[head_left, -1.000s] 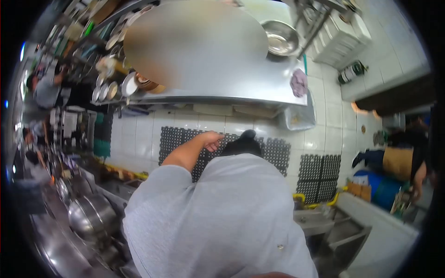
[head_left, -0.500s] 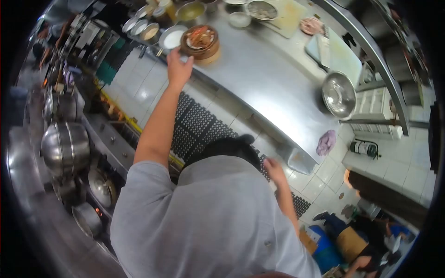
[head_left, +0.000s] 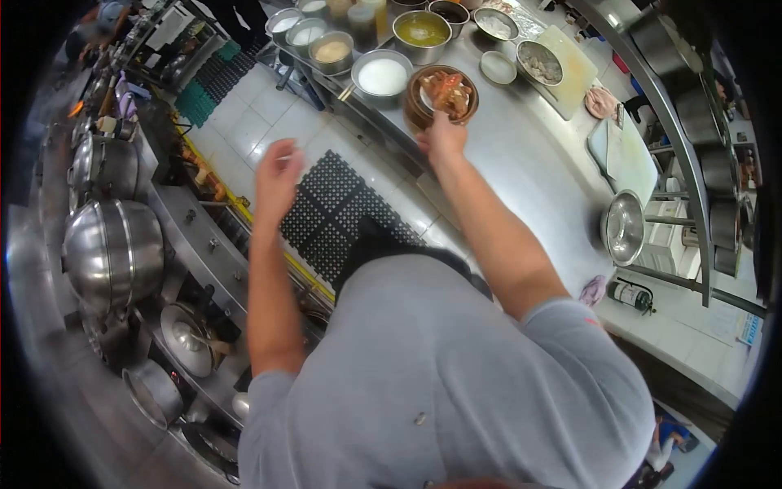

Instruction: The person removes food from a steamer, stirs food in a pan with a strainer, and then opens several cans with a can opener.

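My right hand (head_left: 444, 140) is at the near side of a round wooden steamer basket (head_left: 419, 112) on the steel counter. Its thumb is against the outside and its fingers reach over the rim, beside the reddish-orange food (head_left: 448, 92). The fingertips are partly hidden. My left hand (head_left: 278, 175) is in the air over the floor, left of the counter; its fingers are loosely bent and apart, and it holds nothing. Beside the basket stand a bowl of white contents (head_left: 382, 77) and a bowl of yellow-green liquid (head_left: 421, 31).
Cutting boards (head_left: 631, 163), a steel bowl (head_left: 624, 228) and a shelf rail (head_left: 688, 155) are to the right. A large steel pot (head_left: 114, 253) and a lidded pan (head_left: 187, 338) stand on the stove side at left. A black perforated mat (head_left: 330, 216) lies on the tiled floor.
My left hand has withdrawn from beside the basket to over the floor. My right hand has come up from low on the right to the basket. The view has turned and shifted.
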